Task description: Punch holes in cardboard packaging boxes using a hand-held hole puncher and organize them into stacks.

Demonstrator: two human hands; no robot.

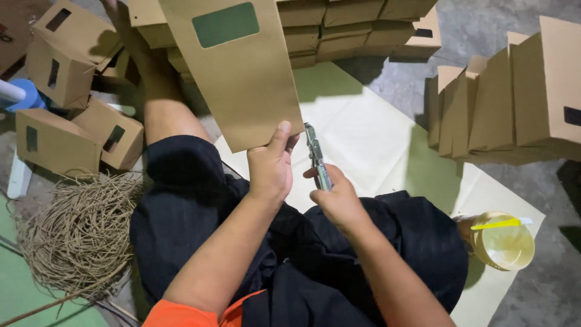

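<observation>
Your left hand [270, 171] is clamped on the bottom edge of a flat brown paper bag [239, 75], thumb on the near face, fingers behind it. Bag held up in front of you, tilted a bit, w/ a green window [225, 24] near its top.

Your right hand [339, 200] is closed round the handles of a metal plier-type punch tool [316, 158]. Tool points up toward the bag's lower right corner, tip just beside the edge; can't tell if it touches.

You're seated on the floor, legs in dark trousers [200, 206], orange shirt hem at the bottom of the view.

Surroundings:
- Pale sheet [363, 127] spread on the floor under and ahead of you.
- Coil of tan paper cord [75, 233] to the left, by your knee.
- Opened-out brown bags w/ dark windows [66, 54] piled at upper left.
- Stacks of flat bags [345, 24] across the top, beyond the held one.
- Row of standing folded bags [514, 91] at right, well apart from both hands.
- Yellowish clear plastic cup w/ a straw [503, 242] at lower right, near your right knee on the sheet's edge.
</observation>
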